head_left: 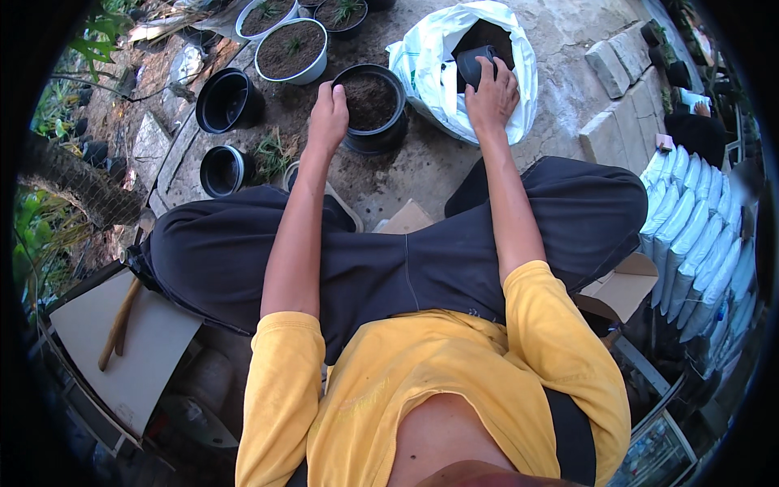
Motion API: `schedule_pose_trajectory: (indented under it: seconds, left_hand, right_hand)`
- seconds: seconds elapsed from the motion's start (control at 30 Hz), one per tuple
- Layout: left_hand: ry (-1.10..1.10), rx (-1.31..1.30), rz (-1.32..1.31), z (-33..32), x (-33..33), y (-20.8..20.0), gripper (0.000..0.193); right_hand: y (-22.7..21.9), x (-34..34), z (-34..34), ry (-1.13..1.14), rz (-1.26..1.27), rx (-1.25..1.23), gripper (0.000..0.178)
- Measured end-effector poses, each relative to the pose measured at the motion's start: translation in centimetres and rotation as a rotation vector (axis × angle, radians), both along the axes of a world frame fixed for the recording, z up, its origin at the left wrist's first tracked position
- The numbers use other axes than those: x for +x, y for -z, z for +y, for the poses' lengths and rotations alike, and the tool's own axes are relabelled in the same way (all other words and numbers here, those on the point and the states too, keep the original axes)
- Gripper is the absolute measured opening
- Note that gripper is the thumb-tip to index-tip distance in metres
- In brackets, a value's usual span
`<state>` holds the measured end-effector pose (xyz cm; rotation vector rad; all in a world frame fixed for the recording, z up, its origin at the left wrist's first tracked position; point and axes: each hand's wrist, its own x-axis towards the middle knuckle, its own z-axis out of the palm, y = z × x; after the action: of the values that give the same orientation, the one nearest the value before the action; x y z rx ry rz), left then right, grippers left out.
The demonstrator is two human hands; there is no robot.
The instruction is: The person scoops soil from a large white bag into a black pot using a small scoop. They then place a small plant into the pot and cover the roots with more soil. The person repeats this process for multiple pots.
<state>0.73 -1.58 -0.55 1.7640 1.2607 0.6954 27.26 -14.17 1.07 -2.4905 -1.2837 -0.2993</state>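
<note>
A black plant pot partly filled with dark soil stands on the ground in front of me. My left hand is at its left side, the fingers closed against the rim; the thumb is hard to make out. To the right, a white plastic bag stands with its mouth wide and dark soil inside. Within that mouth my right hand grips a small black pot, which is tilted over the soil. What the small pot contains is hidden.
Two black pots without plants stand at the left. Behind them are white pots of soil with small green plants. Concrete blocks and stacked filled bags lie at the right. A wooden-handled tool rests on a board at the lower left.
</note>
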Motion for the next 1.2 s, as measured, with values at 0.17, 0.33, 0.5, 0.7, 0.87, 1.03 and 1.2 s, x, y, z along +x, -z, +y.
schedule_pose_trajectory:
  seconds: [0.17, 0.33, 0.5, 0.7, 0.87, 1.03, 1.2]
  left_hand:
    - [-0.001, -0.027, 0.01, 0.1, -0.1, 0.1, 0.039]
    - [0.017, -0.058, 0.033, 0.1, -0.2, 0.0, 0.041]
    - [0.006, -0.062, 0.027, 0.2, -0.3, 0.3, 0.04]
    - [0.016, -0.054, 0.014, 0.3, -0.3, 0.5, 0.04]
    - [0.003, -0.028, -0.001, 0.3, -0.3, 0.7, 0.039]
    - [-0.017, -0.042, 0.009, 0.1, 0.0, 0.1, 0.038]
    - [-0.004, -0.009, -0.005, 0.2, -0.1, 0.2, 0.039]
  right_hand:
    - [0.1, 0.3, 0.3, -0.038, 0.181, -0.142, 0.064]
    - [0.0, 2.1, 0.4, -0.028, 0.361, -0.182, 0.067]
    - [-1.0, 3.3, 0.2, 0.094, 0.601, 0.128, 0.069]
    - [-2.7, 3.0, -0.2, 0.159, 0.704, 0.347, 0.07]
    - [-5.4, -0.6, -0.1, -0.01, 0.66, 0.508, 0.07]
    - [-8.4, -6.8, 0.3, -0.411, 0.406, 0.48, 0.07]
    - [-6.5, -6.9, 0.1, -0.429, 0.082, 0.464, 0.077]
